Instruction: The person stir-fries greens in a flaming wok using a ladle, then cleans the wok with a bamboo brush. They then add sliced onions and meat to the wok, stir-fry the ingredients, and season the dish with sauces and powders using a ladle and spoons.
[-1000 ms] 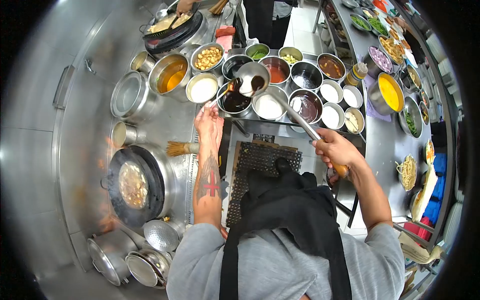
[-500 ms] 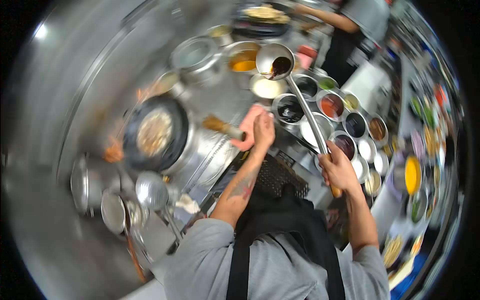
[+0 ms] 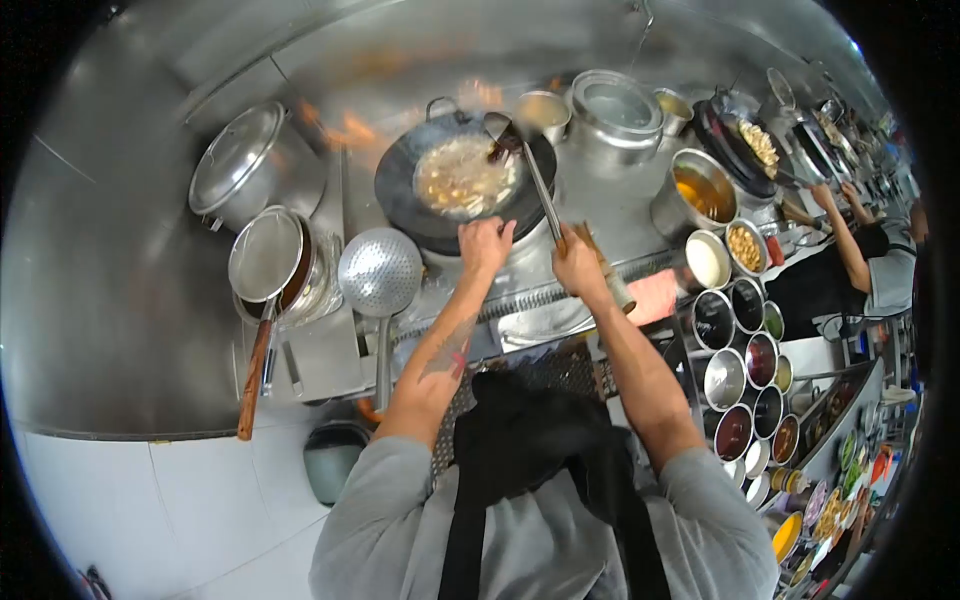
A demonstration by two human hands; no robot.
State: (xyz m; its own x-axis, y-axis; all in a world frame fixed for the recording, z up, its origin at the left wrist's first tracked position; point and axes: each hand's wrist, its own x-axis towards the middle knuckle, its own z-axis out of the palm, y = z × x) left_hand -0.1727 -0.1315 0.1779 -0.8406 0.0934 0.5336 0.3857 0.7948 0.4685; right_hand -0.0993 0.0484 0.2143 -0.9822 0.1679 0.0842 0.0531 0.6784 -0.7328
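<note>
My right hand (image 3: 580, 265) is closed around the handle of a long ladle (image 3: 540, 185). The ladle's bowl is tipped over the far right of a wok (image 3: 400, 195), with dark sauce coming off it. Bubbling, cloudy broth with pale pieces (image 3: 465, 178) fills the wok's middle. At the wok's near edge, my left hand (image 3: 486, 246) has its fingers curled over the rim; any handle there is hidden. A bamboo brush (image 3: 608, 275) lies just right of my right hand. Beyond it is a folded pink cloth (image 3: 655, 297).
Flames (image 3: 345, 128) rise behind the wok. Left stand a lidded pot (image 3: 240, 160), a strainer (image 3: 268, 255) and a perforated skimmer (image 3: 380, 272). Several sauce pots (image 3: 725, 380) sit right, near a pot of orange liquid (image 3: 690, 205). A co-worker (image 3: 850, 250) is at another wok (image 3: 720, 135).
My view has turned left toward the wok. The ladle with dark sauce has moved from above the sauce pots to over the wok. My left hand has gone from the pink cloth to the wok's rim.
</note>
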